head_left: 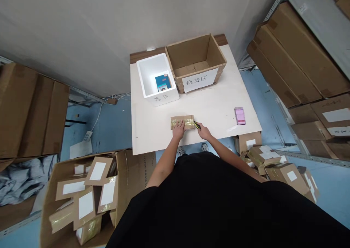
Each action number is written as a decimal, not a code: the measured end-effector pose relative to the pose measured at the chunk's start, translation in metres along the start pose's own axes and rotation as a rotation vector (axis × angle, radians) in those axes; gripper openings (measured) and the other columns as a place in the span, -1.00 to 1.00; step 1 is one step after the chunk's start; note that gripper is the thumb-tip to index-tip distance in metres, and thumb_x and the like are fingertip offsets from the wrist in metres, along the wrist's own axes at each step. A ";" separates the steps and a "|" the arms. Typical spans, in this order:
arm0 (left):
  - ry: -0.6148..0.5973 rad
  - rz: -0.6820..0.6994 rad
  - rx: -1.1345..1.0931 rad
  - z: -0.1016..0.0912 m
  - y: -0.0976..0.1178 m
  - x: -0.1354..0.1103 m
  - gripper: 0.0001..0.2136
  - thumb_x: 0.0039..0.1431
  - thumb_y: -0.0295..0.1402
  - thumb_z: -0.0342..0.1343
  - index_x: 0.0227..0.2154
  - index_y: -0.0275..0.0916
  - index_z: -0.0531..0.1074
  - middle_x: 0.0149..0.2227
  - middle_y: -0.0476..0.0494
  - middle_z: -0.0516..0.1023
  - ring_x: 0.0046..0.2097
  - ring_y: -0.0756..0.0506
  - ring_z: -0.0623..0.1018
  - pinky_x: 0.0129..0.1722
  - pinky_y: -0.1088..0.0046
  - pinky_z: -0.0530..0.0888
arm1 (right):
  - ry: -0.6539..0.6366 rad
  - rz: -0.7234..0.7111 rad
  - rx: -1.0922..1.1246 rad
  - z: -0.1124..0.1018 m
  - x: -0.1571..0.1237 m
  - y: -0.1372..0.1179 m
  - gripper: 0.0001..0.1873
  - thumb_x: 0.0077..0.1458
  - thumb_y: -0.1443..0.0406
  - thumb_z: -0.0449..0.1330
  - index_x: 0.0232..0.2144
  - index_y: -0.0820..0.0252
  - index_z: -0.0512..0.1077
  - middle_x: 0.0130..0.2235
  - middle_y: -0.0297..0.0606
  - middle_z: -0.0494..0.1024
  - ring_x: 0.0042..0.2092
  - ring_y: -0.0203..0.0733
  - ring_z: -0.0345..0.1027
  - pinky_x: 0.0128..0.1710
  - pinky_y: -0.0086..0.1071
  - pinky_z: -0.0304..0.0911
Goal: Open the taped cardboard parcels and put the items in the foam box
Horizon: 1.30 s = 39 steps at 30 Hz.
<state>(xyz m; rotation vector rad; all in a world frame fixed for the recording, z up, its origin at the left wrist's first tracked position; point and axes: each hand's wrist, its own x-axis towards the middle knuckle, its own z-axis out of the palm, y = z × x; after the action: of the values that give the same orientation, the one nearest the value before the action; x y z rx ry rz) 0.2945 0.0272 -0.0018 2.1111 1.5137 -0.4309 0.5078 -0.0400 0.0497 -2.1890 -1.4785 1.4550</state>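
A small taped cardboard box lies near the front edge of the white table. My left hand rests on its near side, fingers spread across the tape. In my right hand is a black and yellow utility knife, its tip at the box's right end. Whether the blade touches the tape is too small to tell. Behind the box stand a white foam box with blue packages inside, and an open cardboard carton with a handwritten paper label.
A pink phone-like object lies at the table's right. On the floor to the left, a large carton holds several labelled parcels. More parcels are piled at lower right. Shelves with big cartons flank both sides.
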 end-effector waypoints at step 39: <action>-0.129 0.419 0.270 -0.027 -0.020 0.032 -0.14 0.21 -0.31 0.35 0.50 0.19 0.11 0.59 -0.05 -0.01 0.54 -0.38 0.04 0.36 0.01 0.28 | 0.253 0.092 -0.046 0.041 0.061 -0.001 -0.01 0.27 0.00 0.32 0.53 0.15 -0.01 0.10 0.03 0.64 0.08 0.17 0.58 0.00 -0.20 0.40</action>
<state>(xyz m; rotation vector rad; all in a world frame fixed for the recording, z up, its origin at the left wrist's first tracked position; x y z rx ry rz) 0.2856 0.0723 -0.0009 2.4749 0.9470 -0.6268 0.4795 -0.0082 -0.0098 -2.3922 -1.3556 1.1246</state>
